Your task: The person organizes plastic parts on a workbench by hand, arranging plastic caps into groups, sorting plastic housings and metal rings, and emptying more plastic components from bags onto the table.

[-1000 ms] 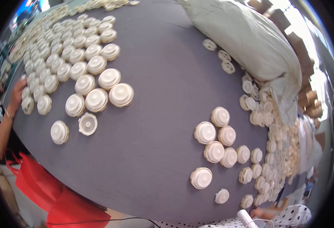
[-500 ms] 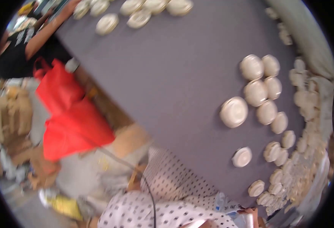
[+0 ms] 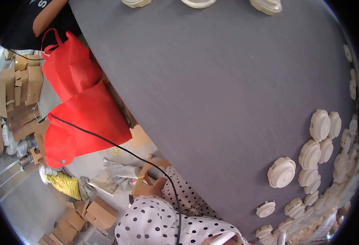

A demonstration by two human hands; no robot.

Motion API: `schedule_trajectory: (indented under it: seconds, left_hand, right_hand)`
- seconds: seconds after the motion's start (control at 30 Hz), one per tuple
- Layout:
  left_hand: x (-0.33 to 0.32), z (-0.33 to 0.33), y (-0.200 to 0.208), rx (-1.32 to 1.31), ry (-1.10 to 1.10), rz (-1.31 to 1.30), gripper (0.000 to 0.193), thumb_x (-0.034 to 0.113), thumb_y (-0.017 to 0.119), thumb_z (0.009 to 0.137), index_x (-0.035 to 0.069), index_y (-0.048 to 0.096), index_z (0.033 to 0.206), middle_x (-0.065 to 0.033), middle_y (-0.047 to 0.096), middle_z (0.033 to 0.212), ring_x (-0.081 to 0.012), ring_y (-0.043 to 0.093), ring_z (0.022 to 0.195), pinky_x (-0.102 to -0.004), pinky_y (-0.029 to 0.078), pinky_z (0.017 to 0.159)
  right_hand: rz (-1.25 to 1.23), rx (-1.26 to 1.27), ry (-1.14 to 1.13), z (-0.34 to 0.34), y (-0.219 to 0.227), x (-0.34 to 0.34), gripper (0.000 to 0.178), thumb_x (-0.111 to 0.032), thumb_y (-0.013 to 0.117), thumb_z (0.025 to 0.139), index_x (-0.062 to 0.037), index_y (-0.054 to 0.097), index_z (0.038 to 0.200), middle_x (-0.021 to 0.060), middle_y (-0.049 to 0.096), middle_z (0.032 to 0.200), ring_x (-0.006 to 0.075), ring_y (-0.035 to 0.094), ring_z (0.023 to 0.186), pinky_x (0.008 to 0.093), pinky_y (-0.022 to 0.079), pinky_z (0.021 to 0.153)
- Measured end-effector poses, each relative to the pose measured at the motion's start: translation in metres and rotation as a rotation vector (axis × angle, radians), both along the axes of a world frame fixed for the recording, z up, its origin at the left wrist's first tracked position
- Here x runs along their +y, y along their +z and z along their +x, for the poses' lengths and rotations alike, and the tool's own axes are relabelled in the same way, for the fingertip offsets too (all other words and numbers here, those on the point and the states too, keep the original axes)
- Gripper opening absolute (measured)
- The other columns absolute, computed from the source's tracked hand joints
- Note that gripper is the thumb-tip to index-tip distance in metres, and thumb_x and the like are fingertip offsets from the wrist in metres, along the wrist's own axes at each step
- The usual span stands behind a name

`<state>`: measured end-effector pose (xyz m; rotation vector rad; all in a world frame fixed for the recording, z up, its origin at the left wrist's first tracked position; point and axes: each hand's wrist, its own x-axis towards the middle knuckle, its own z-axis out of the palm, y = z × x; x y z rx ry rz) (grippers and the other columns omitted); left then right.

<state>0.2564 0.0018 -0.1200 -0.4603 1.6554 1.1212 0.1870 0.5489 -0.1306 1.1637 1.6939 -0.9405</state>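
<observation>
Writing: white lettering on co-worker's black shirt point(image 3: 22, 24), cut off by the frame, only partly readable. White round parts, nearest ones on the counter point(image 3: 195, 102) by its near right corner: large part point(image 3: 281, 172) with stepped rings, smaller part point(image 3: 265, 209) just below it, apart from it. Right of these, a cluster point(image 3: 320, 124) and then a dense pile point(image 3: 343, 175) along the right edge. Three more parts point(image 3: 267, 6) at the far end, cropped. Wide grey surface between those and the cluster. Counter's left edge runs diagonally; red bag point(image 3: 85, 118) beside it, black cable point(image 3: 118, 146) over the bag and down past a polka-dot sleeve point(image 3: 146, 218). Left hand point(image 3: 151, 188) low, off the counter, near a brown frame point(image 3: 145, 173); can't tell if its grip is clenched or released. Right hand out of view, grip unknown. Cardboard boxes point(image 3: 101, 212) on floor.
</observation>
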Motion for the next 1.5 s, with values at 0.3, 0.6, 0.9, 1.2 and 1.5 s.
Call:
schedule_trajectory:
  seconds: [0.3, 0.6, 0.9, 1.2, 1.5]
  left_hand:
    - [-0.002, -0.040, 0.100, -0.046, 0.052, 0.058, 0.037, 0.019, 0.061, 0.079, 0.000, 0.058, 0.111, -0.0175, 0.064, 0.104, -0.0312, 0.059, 0.102, -0.0386, 0.046, 0.090]
    - [-0.061, -0.138, 0.063, 0.054, -0.125, 0.151, 0.037, 0.019, 0.061, 0.079, 0.000, 0.058, 0.111, -0.0176, 0.064, 0.103, -0.0312, 0.059, 0.102, -0.0386, 0.046, 0.090]
    - [-0.122, -0.387, -0.063, 0.265, -0.644, 0.502, 0.038, 0.019, 0.060, 0.079, -0.001, 0.058, 0.111, -0.0177, 0.064, 0.102, -0.0313, 0.059, 0.102, -0.0386, 0.046, 0.090]
    - [-0.049, -0.536, -0.154, 0.334, -1.038, 0.887, 0.038, 0.019, 0.060, 0.079, -0.001, 0.058, 0.111, -0.0178, 0.065, 0.102, -0.0313, 0.059, 0.102, -0.0386, 0.046, 0.090]
    - [-0.028, -0.559, -0.145, 0.353, -1.383, 1.016, 0.038, 0.019, 0.060, 0.079, -0.001, 0.058, 0.112, -0.0179, 0.065, 0.101, -0.0314, 0.059, 0.102, -0.0386, 0.046, 0.090]
  right_hand:
    - [0.126, -0.047, 0.143, -0.007, 0.082, 0.026, 0.032, -0.020, 0.049, 0.079, 0.0089, 0.064, 0.082, 0.0264, 0.065, 0.080, 0.0393, 0.065, 0.079, 0.0430, 0.051, 0.076]
    - [0.293, 0.034, 0.053, 0.032, 0.063, -0.002, 0.033, -0.021, 0.048, 0.080, 0.0075, 0.064, 0.082, 0.0265, 0.065, 0.081, 0.0407, 0.064, 0.080, 0.0440, 0.050, 0.077]
    - [0.384, -0.216, 0.616, 0.058, 0.053, -0.086, 0.033, -0.026, 0.046, 0.086, 0.0011, 0.064, 0.082, 0.0243, 0.064, 0.086, 0.0403, 0.061, 0.081, 0.0497, 0.048, 0.076]
    - [0.465, -0.339, 0.044, 0.038, 0.046, -0.125, 0.038, -0.023, 0.042, 0.081, 0.0068, 0.065, 0.091, 0.0292, 0.060, 0.104, 0.0444, 0.056, 0.100, 0.0457, 0.044, 0.090]
    - [0.920, 0.180, -0.247, 0.023, 0.030, -0.166, 0.027, -0.019, 0.043, 0.082, 0.0027, 0.059, 0.085, 0.0251, 0.060, 0.090, 0.0456, 0.054, 0.089, 0.0494, 0.044, 0.079]
